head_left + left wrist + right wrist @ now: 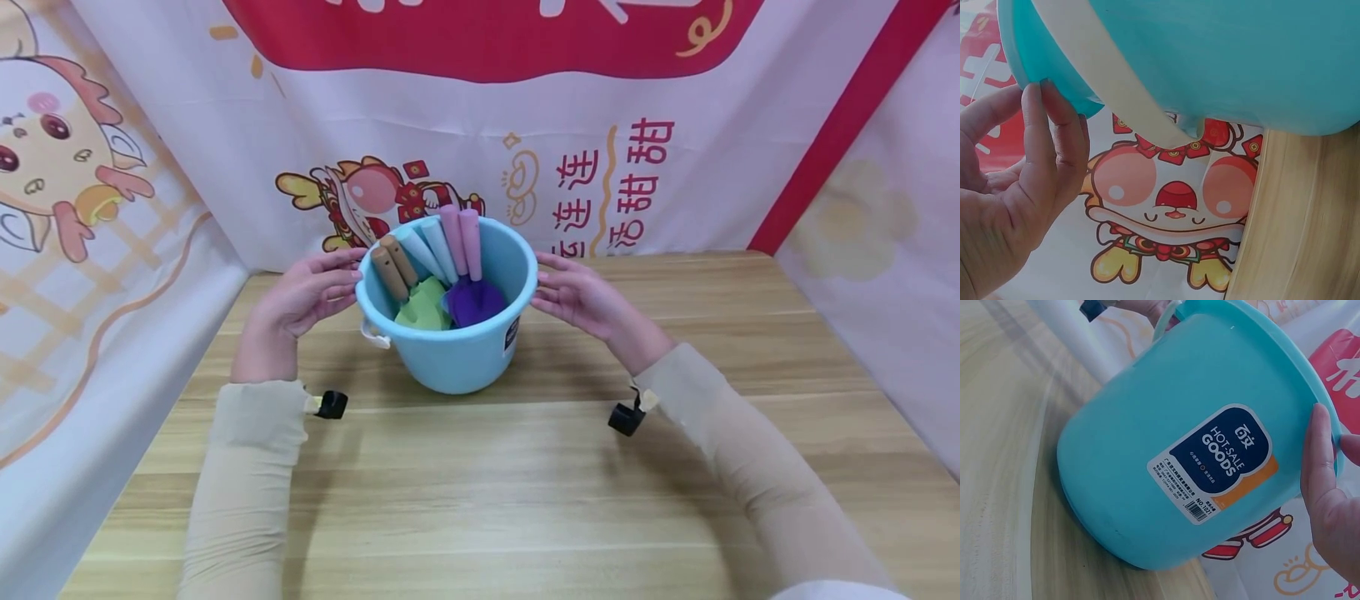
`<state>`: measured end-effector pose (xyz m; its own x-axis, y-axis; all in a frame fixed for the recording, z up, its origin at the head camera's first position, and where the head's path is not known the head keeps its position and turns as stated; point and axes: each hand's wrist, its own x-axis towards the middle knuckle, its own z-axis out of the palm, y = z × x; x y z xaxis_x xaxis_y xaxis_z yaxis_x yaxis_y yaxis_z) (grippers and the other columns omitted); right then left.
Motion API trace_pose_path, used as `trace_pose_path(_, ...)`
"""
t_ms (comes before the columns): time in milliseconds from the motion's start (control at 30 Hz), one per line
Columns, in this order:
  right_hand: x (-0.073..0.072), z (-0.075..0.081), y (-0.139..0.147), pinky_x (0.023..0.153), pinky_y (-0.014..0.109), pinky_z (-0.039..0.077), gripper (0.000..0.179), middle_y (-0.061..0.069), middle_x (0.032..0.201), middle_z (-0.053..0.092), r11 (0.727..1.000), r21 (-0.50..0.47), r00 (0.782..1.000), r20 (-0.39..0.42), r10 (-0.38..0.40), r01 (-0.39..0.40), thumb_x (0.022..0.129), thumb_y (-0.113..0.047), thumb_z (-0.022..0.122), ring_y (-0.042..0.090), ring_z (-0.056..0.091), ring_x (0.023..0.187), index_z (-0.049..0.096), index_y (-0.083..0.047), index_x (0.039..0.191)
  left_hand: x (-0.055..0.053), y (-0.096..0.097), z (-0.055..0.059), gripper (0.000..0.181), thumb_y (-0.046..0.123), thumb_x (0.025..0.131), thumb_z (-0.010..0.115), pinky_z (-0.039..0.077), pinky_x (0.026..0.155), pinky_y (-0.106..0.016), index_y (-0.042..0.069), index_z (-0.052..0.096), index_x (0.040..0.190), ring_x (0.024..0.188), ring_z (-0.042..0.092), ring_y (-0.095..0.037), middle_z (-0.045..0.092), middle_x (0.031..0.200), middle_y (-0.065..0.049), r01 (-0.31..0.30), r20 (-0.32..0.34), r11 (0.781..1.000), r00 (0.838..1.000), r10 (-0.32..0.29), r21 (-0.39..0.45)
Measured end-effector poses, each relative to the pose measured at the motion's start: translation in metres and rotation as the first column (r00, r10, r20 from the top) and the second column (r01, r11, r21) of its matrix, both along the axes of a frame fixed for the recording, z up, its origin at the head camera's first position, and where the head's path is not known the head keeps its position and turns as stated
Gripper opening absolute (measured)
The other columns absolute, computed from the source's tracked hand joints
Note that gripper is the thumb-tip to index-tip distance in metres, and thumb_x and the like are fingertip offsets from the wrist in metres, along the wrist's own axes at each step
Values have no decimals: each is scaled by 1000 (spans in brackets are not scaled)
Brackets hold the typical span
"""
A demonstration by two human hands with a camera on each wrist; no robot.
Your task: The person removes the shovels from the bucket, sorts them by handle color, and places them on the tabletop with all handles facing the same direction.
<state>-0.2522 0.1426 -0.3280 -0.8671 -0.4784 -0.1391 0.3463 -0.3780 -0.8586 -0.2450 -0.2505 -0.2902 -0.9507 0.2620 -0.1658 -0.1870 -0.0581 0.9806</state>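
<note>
A light blue bucket (456, 358) stands upright on the wooden table, between both hands. My left hand (311, 292) holds its rim at the left, with fingertips at the edge beside the white handle (1107, 78). Opposite, my right hand (581, 300) holds the rim, its fingers lying against the outer wall under the lip. A dark label (1219, 459) shows on the bucket's side. Inside are small shovels: brown handles (390, 271), light blue handles (431, 250) and pink handles (461, 242) lean upward, above a green blade (423, 308) and a purple blade (474, 302).
The wood-grain table (465, 500) extends in front of the bucket and to both sides. Printed white-and-red cloth (435, 125) hangs behind it, with more cloth at left and right. A black wrist piece (332, 405) hangs from the left sleeve, another (626, 418) from the right.
</note>
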Motion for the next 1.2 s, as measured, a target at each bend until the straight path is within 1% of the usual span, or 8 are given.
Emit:
trace_pose_path(100, 1, 0, 2, 87, 28, 59, 57, 11, 117, 67, 1000, -7, 1000, -5, 3, -3, 107, 3, 39, 19, 71, 95, 24, -4, 162, 0, 2, 0, 29, 5, 102, 62, 59, 82, -24, 11, 59, 130, 88, 72, -12, 69, 110, 0, 5, -4, 1000, 1000, -5, -1)
trace_pose_path(267, 1, -1, 6, 87, 27, 59, 57, 11, 116, 67, 1000, -12, 1000, -19, 11, -12, 107, 4, 37, 19, 70, 94, 22, -2, 162, 1, 4, 0, 39, 6, 102, 61, 59, 82, -23, 6, 51, 140, 89, 71, -11, 68, 112, 0, 8, -4, 1000, 1000, -8, -22)
trace_pose_path(433, 3, -2, 8, 86, 28, 59, 57, 11, 116, 66, 1000, -9, 1000, -23, 10, -10, 107, 4, 37, 18, 70, 93, 22, -2, 162, 2, 7, 0, 48, 6, 103, 60, 59, 82, -23, 1, 45, 148, 89, 71, -10, 67, 114, 0, 14, -9, 999, 1000, -14, -33)
trace_pose_path(567, 4, -2, 10, 86, 28, 59, 57, 13, 116, 66, 999, -35, 1000, -11, 20, -20, 107, 4, 39, 19, 71, 93, 22, -1, 161, 3, 10, 0, 50, 4, 103, 59, 59, 82, -23, -2, 42, 150, 87, 71, -10, 67, 110, -1, 24, -14, 999, 1000, -24, -21)
trace_pose_path(667, 5, -2, 11, 85, 29, 60, 57, 15, 116, 65, 998, -51, 1000, -5, 24, -24, 107, 3, 40, 20, 71, 93, 22, -1, 161, 3, 11, 0, 48, 3, 103, 58, 59, 81, -24, -2, 43, 149, 87, 71, -10, 67, 108, -2, 25, -15, 1000, 1000, -25, -15)
trace_pose_path(967, 9, -2, 15, 83, 27, 60, 58, 13, 114, 66, 998, -59, 1000, -4, 22, -22, 107, 5, 36, 19, 70, 90, 20, -2, 162, 5, 15, 1, 58, 5, 103, 59, 58, 84, -23, -3, 35, 156, 91, 71, -10, 66, 118, 1, 25, -3, 999, 1000, -25, -34)
trace_pose_path(1100, 9, -2, 17, 83, 26, 60, 59, 13, 113, 65, 998, -67, 1000, -3, 23, -23, 106, 5, 35, 18, 69, 89, 18, -2, 162, 5, 17, 2, 55, 5, 103, 60, 58, 84, -23, -2, 39, 154, 91, 71, -10, 65, 118, -1, 24, 0, 999, 1000, -24, -33)
trace_pose_path(1200, 9, -2, 18, 82, 26, 60, 59, 13, 112, 65, 998, -66, 1000, 1, 23, -23, 106, 6, 35, 18, 69, 89, 17, -2, 162, 5, 18, 0, 50, 6, 103, 60, 58, 85, -24, 0, 43, 150, 91, 71, -10, 63, 121, -2, 24, 1, 999, 1000, -24, -36)
